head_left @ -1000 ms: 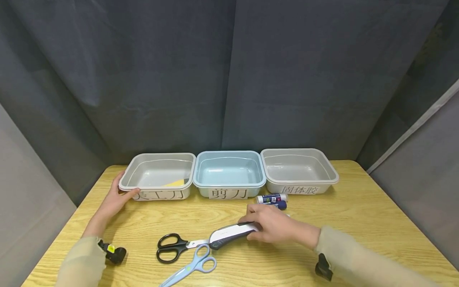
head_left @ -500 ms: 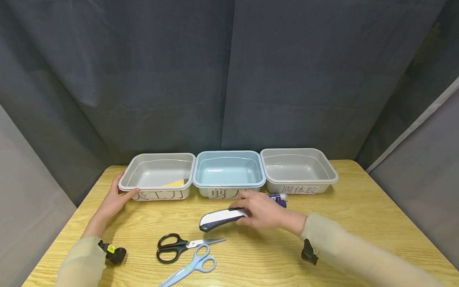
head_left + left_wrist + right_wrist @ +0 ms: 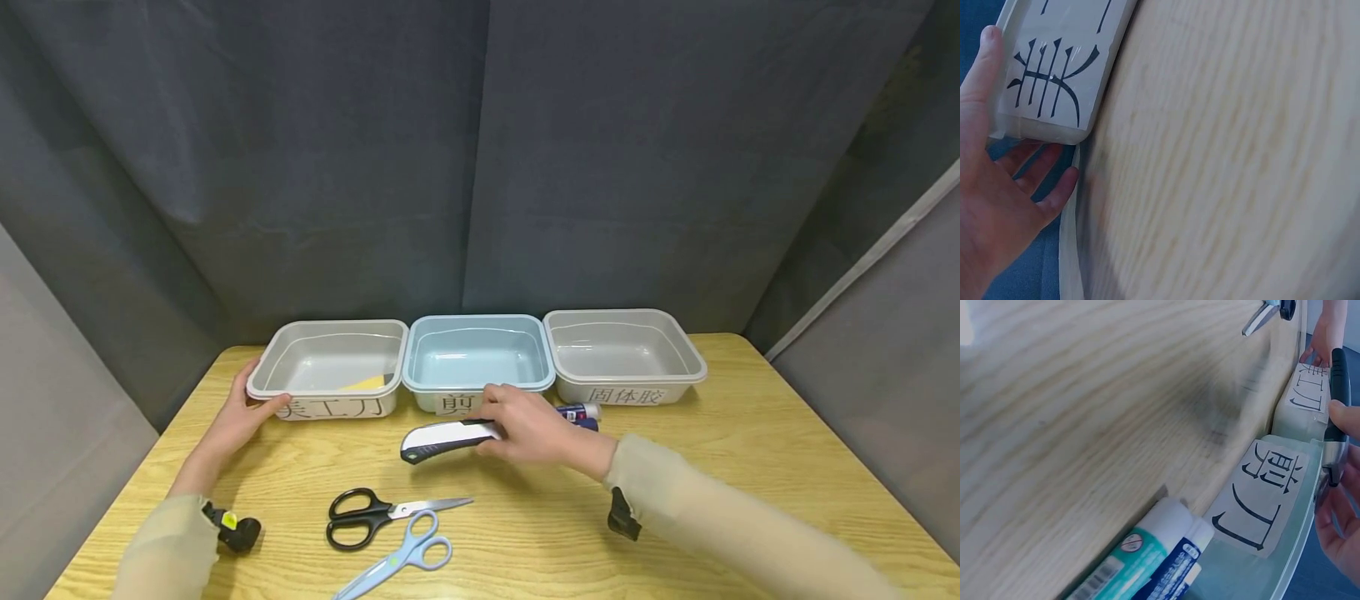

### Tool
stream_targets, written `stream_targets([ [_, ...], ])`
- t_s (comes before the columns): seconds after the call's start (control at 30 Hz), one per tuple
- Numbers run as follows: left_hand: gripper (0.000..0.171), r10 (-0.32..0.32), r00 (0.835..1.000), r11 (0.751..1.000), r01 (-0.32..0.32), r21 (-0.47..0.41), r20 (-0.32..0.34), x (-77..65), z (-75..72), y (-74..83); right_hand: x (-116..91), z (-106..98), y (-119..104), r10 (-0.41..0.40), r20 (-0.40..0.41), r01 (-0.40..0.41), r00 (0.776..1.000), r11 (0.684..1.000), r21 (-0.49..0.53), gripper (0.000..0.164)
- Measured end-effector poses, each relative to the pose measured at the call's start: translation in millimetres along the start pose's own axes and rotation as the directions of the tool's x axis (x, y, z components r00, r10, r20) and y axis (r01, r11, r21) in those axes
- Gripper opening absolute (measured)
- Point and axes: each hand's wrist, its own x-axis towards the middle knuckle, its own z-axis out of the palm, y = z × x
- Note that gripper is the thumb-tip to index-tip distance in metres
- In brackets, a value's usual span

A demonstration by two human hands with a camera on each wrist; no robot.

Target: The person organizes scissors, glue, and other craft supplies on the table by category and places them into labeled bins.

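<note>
My right hand [image 3: 528, 429] pinches a white and black utility knife [image 3: 442, 437] between thumb and fingers, above the wood in front of the light blue box [image 3: 480, 387]. The knife's butt end points left; its other end is hidden in the hand. In the right wrist view the knife [image 3: 1339, 381] overlaps the boxes' front edges. At the far left, my left hand [image 3: 236, 417] holds the corner of the left grey box [image 3: 322, 393]. Its thumb lies on the front rim, and its fingers reach round the end wall in the left wrist view. A yellow item [image 3: 366, 383] lies inside that box.
A right grey box [image 3: 637, 380] completes the row along the back edge; all three carry labels. Glue sticks [image 3: 581, 413] lie before it, partly behind my right hand. Black-handled scissors [image 3: 375, 517] and light blue scissors [image 3: 408, 554] lie at front centre.
My right hand has lifted the utility knife off the black scissors' blades and moved it left and back, towards the boxes. The left hand has stayed at its box.
</note>
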Motion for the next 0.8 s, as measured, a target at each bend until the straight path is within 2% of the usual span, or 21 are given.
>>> stream_targets([
  [0.5,0.091,0.004,1.000,1.000,-0.004,0.017,0.005,-0.7,-0.4,0.9,29.2,15.7,-1.0,0.037,-0.068,-0.039,0.997,0.998,-0.039,0.038],
  [0.8,0.092,0.000,1.000,1.000,0.000,0.019,0.001,-0.6,-0.6,0.1,45.4,19.3,-3.5,0.089,-0.053,-0.090,0.995,0.996,-0.016,0.038],
])
